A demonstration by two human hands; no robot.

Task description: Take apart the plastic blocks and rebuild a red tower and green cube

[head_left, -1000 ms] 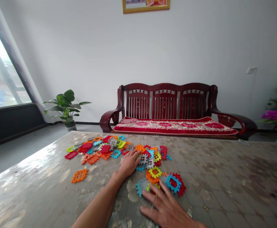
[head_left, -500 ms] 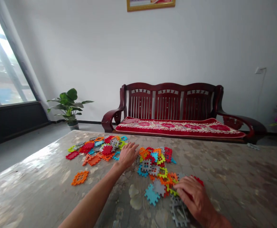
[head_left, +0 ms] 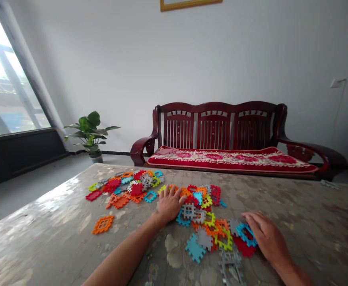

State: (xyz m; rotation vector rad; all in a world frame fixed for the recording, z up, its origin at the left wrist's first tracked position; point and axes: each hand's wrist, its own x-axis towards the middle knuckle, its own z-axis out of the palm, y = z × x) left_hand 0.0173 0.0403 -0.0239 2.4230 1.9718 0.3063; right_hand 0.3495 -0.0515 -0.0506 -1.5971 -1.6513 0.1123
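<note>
Many notched plastic pieces lie on the patterned table [head_left: 57, 234] in two loose heaps. Fingers spread, my left hand [head_left: 170, 202] rests at the left edge of the right heap, over orange and lime pieces. My right hand [head_left: 267, 238] is at that heap's right side, fingers extended together, beside a blue frame piece [head_left: 246, 234] and a red piece [head_left: 244, 247]. A light-blue piece [head_left: 195, 248] and a grey frame piece [head_left: 231, 264] lie nearer me. The left heap has a red piece [head_left: 112, 185] among others.
A single orange window piece [head_left: 102, 225] lies apart at the left. Behind the table stand a wooden bench [head_left: 212, 131] with a red cover and a potted plant [head_left: 90, 133]. A grey piece [head_left: 329, 184] lies far right.
My left hand has moved right, from between the heaps onto the right heap's edge. My right hand has shifted right, and the blue frame piece and more of the red piece now show.
</note>
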